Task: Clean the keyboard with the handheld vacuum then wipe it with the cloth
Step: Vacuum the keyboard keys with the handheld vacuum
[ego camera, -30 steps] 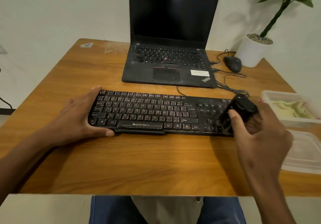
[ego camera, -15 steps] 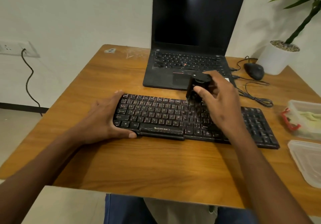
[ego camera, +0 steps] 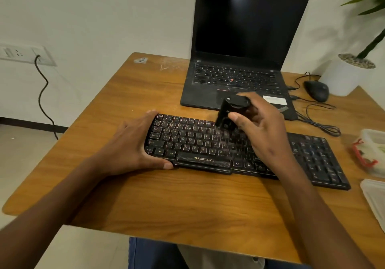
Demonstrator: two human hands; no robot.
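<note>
Two hands work on the wooden bench (ego camera: 125,195). The long black keyboard (ego camera: 193,143) lies across its middle. The left hand (ego camera: 133,145) has its grip around the keyboard's left end. The right hand (ego camera: 262,131) wraps the small vacuum (ego camera: 229,110), nose down on the middle keys. This looks like the vacuum step; next, slide it along the key rows.

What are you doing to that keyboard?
A person is cleaning it. The left hand grips the left end of the black keyboard to keep it steady on the wooden table. The right hand holds a small black handheld vacuum with its lower end down over the middle keys. An open laptop stands behind the keyboard.
</note>
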